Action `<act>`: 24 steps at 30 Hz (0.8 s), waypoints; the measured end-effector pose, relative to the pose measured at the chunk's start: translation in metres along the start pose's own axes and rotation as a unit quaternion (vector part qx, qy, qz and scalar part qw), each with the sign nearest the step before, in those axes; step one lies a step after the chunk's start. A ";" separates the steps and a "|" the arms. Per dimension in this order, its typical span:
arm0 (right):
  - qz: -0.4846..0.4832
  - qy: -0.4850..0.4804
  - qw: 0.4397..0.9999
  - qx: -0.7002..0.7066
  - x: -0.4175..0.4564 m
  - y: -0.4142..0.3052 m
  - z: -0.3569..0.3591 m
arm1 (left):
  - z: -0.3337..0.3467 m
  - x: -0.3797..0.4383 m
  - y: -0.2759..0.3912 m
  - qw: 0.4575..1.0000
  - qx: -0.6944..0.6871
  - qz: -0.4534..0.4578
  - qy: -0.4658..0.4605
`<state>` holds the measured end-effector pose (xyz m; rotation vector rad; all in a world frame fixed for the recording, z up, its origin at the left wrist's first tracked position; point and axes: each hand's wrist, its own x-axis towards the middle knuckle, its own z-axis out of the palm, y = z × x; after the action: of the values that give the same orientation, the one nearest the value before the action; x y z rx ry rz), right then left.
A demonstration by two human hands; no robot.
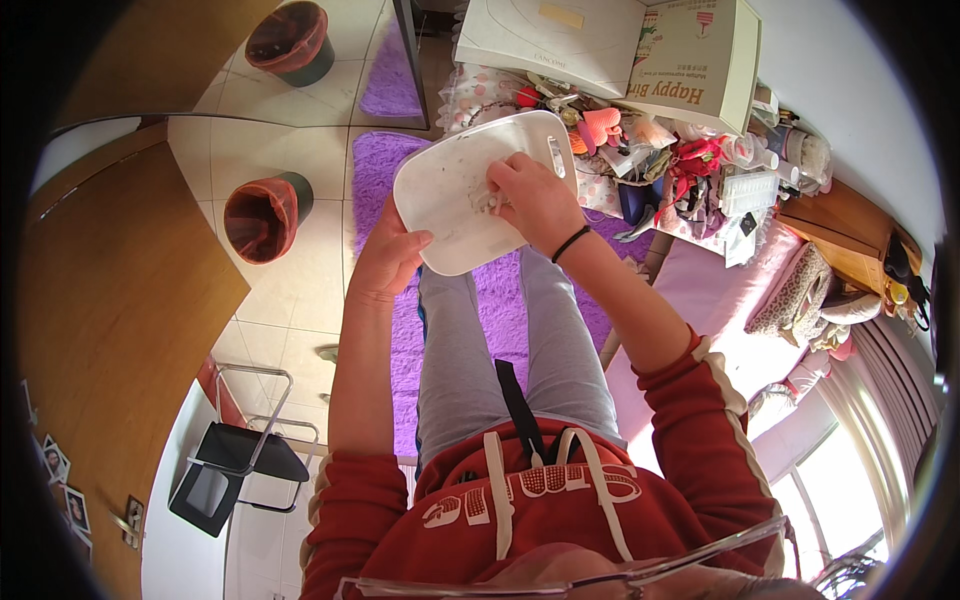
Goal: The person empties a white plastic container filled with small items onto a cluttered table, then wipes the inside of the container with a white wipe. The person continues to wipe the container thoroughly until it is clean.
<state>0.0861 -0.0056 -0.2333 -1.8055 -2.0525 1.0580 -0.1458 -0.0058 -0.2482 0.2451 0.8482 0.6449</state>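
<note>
A shallow white plastic basket (450, 187) with a slot handle is held tilted in front of me. My left hand (394, 251) grips its near left rim, the thumb lying over the edge. Inside the basket, my right hand (529, 196) has its fingers bent at some small pale bits (484, 199) on the bottom. Whether the fingers pinch any of them is hard to tell. Dark specks lie scattered across the basket's inner surface. A black band circles my right wrist.
A table with a dotted cloth (480, 86) holds white boxes (551, 45) and many small items beyond the basket. A lined waste bin (262, 217) stands on the tiles at left, beside a purple rug (375, 172). A folding chair (251, 450) and a wooden door (112, 300) are further left.
</note>
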 end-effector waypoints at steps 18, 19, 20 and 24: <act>0.015 0.074 0.981 0.180 -0.004 0.000 -0.026 | -0.020 0.000 -0.002 0.999 0.018 0.018 0.028; 0.016 0.096 0.978 0.183 -0.004 0.004 -0.031 | -0.023 0.000 -0.002 0.999 0.006 0.016 0.028; 0.013 0.119 0.983 0.137 -0.002 0.011 -0.038 | -0.028 -0.001 -0.002 1.000 -0.007 0.013 0.027; 0.108 0.171 0.978 0.051 0.014 0.060 -0.043 | -0.049 -0.002 -0.007 0.998 -0.025 0.010 0.051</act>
<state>0.1543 0.0232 -0.2442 -2.0249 -1.6052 0.8142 -0.1811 -0.0148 -0.2814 0.1769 0.9281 0.7000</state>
